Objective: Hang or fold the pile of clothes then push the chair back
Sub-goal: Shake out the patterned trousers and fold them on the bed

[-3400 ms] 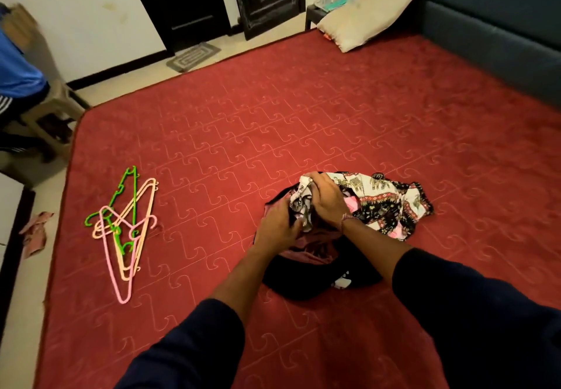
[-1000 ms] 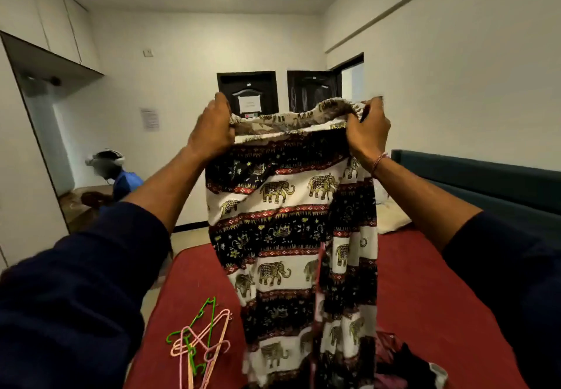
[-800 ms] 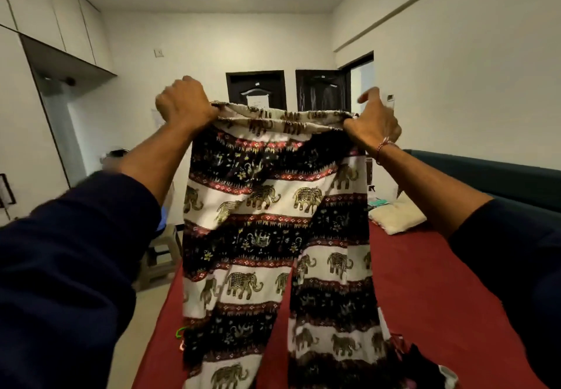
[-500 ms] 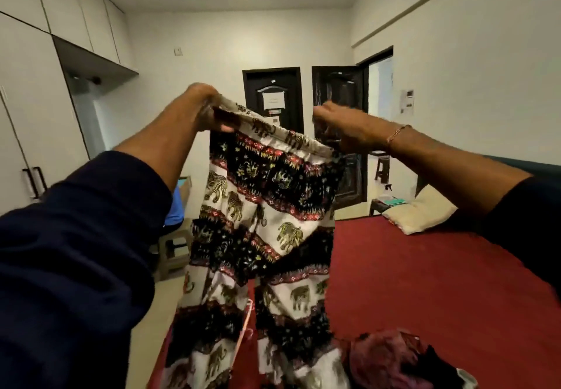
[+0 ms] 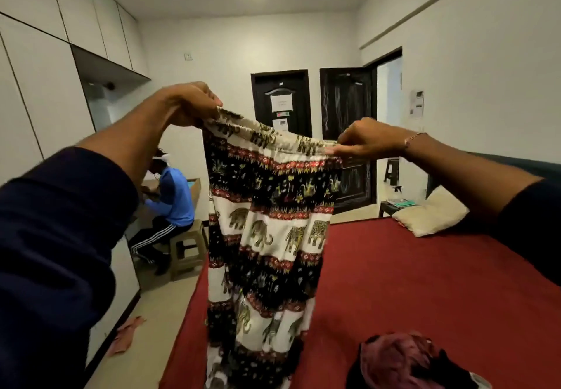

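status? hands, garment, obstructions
Left hand and right hand each pinch the trousers waistband, held up over the bed. Clothes pile waits below. Nothing obstructing.

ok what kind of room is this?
Most likely a bedroom. A bed with a red cover and a pillow against a dark headboard, built-in white wardrobes along one wall, and a pile of clothes lying on the bed.

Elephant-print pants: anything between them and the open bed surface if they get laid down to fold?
Nothing visible. Left hand and right hand pinch the waistband of the elephant-print pants, which hang over bare red bedspread. The clothes pile sits off to the right, and the pillow is at the far end.
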`<state>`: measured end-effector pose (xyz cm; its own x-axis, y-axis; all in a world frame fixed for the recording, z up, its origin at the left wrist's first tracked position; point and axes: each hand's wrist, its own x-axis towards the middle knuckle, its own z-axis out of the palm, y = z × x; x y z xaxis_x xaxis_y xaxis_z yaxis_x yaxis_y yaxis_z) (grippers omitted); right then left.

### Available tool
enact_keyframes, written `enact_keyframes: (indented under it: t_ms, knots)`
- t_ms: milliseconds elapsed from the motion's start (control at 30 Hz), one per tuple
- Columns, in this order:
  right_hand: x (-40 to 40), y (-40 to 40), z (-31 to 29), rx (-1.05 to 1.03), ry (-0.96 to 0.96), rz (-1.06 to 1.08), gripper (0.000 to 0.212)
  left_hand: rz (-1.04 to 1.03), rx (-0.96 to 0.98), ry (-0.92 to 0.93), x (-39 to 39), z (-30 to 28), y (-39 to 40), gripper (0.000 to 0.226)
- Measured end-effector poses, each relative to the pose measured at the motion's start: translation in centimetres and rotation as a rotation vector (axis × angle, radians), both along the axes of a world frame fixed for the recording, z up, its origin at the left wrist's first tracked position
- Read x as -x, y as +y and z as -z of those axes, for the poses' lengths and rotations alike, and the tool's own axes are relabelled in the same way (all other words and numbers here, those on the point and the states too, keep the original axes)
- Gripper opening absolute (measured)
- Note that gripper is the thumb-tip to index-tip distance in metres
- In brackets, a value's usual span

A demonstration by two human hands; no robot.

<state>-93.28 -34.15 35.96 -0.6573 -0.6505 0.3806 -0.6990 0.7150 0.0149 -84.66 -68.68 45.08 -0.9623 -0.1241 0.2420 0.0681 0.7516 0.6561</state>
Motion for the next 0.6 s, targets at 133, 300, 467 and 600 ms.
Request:
enact_keyframes:
  t_ms: [133, 300, 467, 600]
  knots:
    - [0.7, 1.1, -1.1, 0.181, 0.067, 0.053, 0.059, -0.125, 0.354, 0.133, -0.3, 0.0, -1.6, 0.018]
    - [0.0, 1.3, -2.7, 0.287, 0.146, 0.106, 0.047, -0.075, 0.377, 0.12, -0.7, -0.2, -2.8, 0.027]
    - [-0.7, 2.4, -3.5, 0.448, 0.168, 0.182, 0.044, 0.277, 0.076, -0.007, -2.4, 0.2, -3.5, 0.03]
    - [-1.1, 2.9, -4.1, 0.506, 0.209, 0.261, 0.049, 0.485, -0.053, -0.114, -3.6, 0.7, -3.7, 0.035]
